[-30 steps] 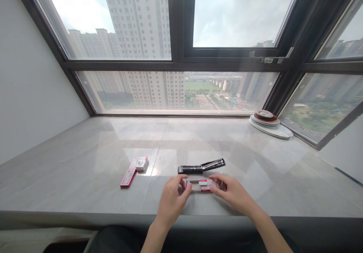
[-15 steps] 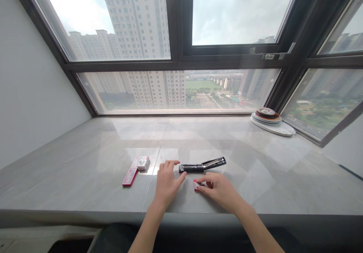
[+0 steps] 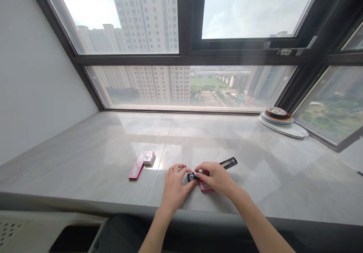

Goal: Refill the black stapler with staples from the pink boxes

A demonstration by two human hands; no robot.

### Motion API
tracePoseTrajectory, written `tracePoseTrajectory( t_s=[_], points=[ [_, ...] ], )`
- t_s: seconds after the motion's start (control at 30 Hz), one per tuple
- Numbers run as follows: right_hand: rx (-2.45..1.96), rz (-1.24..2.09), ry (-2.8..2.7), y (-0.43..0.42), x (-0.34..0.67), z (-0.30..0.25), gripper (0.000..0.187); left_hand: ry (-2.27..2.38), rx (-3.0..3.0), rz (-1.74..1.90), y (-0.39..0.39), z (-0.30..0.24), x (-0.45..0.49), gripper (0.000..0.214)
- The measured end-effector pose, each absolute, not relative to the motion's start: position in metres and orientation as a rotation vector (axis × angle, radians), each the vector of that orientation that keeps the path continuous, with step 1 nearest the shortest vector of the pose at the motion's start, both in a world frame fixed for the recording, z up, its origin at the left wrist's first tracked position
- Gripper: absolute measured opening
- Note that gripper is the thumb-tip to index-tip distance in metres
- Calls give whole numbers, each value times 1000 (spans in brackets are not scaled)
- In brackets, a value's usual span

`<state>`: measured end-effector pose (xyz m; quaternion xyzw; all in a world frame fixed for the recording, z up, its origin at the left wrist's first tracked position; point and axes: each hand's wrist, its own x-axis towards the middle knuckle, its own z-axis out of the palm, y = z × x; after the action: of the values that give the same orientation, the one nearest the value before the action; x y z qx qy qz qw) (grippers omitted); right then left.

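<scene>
The left hand (image 3: 176, 183) rests on the counter (image 3: 85, 169) with its fingertips closed around the near end of the black stapler (image 3: 227, 164), pinning it. The right hand (image 3: 217, 177) lies over the stapler's middle, fingers curled together; whether it grips anything cannot be told. A red staple box (image 3: 204, 187) peeks from under that hand, touching it. The stapler's far end points away to the right, its top arm seemingly raised. Doing this well probably means keeping the left hand firm so the body cannot slide, and working the right fingers straight along the channel. Well apart to the left lie two more red boxes (image 3: 143, 162); a stack of plates (image 3: 280, 122) sits by the window.
</scene>
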<state>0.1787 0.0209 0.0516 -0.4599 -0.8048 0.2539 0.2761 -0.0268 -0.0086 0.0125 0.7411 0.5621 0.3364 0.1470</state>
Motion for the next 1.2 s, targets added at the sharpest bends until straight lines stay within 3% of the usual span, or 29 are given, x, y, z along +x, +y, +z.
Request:
tracePoseTrajectory(
  t_s=[0.3, 0.47, 0.7, 0.87, 1.03, 1.2],
  points=[
    [-1519, 546, -2079, 10, 186, 55, 19, 1615, 2130, 984, -6, 11, -29, 26],
    [-1441, 786, -2028, -6, 185, 52, 22, 1614, 2128, 987, -7, 12, -29, 25],
    [-1638, 1060, -1588, -18, 253, 27, 47, 1608, 2122, 979, -5, 11, -28, 25],
    [-1374, 1287, -1406, 5, 270, 56, 64, 1610, 2120, 957, -4, 12, -27, 24],
    [-1218, 1173, -1848, 39, 227, 69, 36, 1612, 2130, 959, -3, 12, -26, 25],
    [-1328, 899, -2154, 38, 191, 65, 14, 1596, 2145, 960, -3, 10, -26, 24]
  ],
)
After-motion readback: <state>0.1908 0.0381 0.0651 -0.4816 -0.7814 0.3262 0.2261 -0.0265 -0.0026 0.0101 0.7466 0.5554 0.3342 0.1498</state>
